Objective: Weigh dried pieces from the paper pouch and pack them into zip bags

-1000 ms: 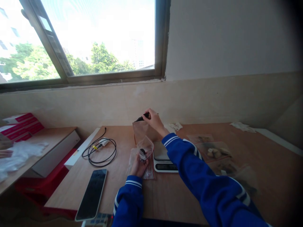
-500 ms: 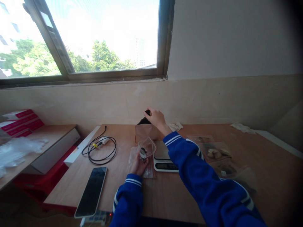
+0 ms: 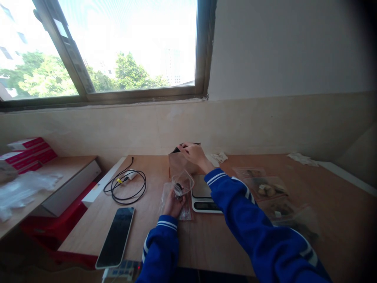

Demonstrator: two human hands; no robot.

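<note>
My left hand (image 3: pixel 174 204) is closed around a clear plastic bag (image 3: pixel 185 181), whose mouth gapes upward. A small dark piece (image 3: pixel 178 188) shows in or behind the clear plastic. Behind it stands a brown bag (image 3: pixel 178 163) with a dark inside, open at the top. My right hand (image 3: pixel 192 152) reaches over to that opening, its bent fingers dipping in at the rim. What those fingers hold, if anything, is hidden. Under my right forearm lies a white kitchen scale (image 3: pixel 203 206) with a dark display, partly covered by the sleeve.
Several zip bags with brown dried pieces (image 3: pixel 269 190) lie to the right. On the left are a coiled black cable (image 3: pixel 144 184) and a phone (image 3: pixel 116 237) at the table edge. Crumpled white material (image 3: pixel 219 158) sits by the wall. Boxes (image 3: pixel 31 155) and plastic bags (image 3: pixel 26 190) occupy another table.
My right hand has come down from just above the brown bag into its opening. The dark piece seen at its fingertips is now out of sight. My left hand stays with the clear bag.
</note>
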